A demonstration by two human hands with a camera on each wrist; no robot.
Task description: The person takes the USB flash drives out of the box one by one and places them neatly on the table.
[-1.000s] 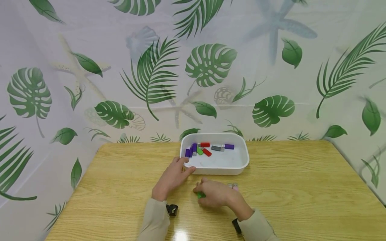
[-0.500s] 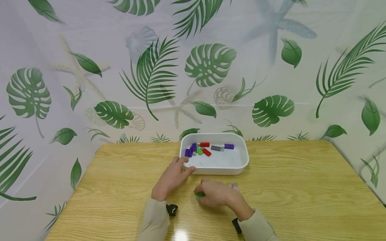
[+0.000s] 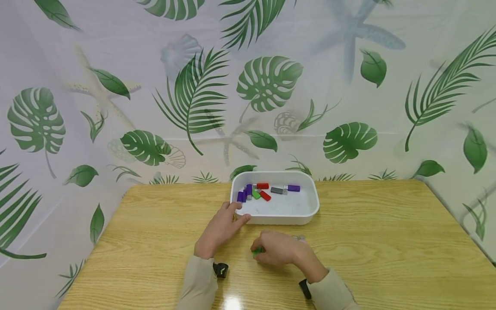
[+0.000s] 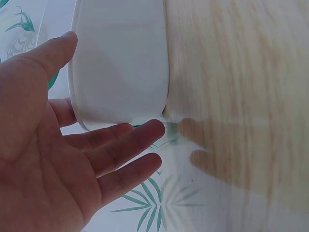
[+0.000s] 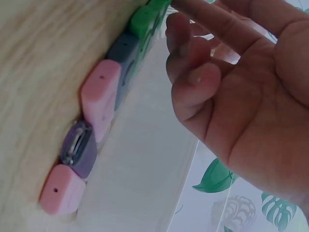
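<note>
In the head view my left hand (image 3: pixel 218 230) rests on the near left corner of a white plastic box (image 3: pixel 277 219), its thumb and index finger touching the rim. The left wrist view shows its other fingers (image 4: pixel 128 145) extended beside the box wall. In front of the box, my right hand (image 3: pixel 277 249) pinches a green USB stick (image 3: pixel 257 251) on the table. The right wrist view shows a row of USB sticks: a pink one (image 5: pixel 63 189), a purple one (image 5: pixel 82 150), another pink one (image 5: pixel 100 92), a dark grey one (image 5: pixel 123 53) and green ones (image 5: pixel 142 20). My right fingertips are partly out of that view.
Inside the box lie several USB sticks: purple ones (image 3: pixel 249 190), red ones (image 3: pixel 262 186), a green one (image 3: pixel 255 194) and a grey one (image 3: pixel 277 190). The box stands near the back of the wooden table (image 3: pixel 387 241), before a leaf-patterned cloth (image 3: pixel 302 155).
The right hand's fingers have drawn slightly to the right and closer around the green stick. The left hand and the box stay where they were.
</note>
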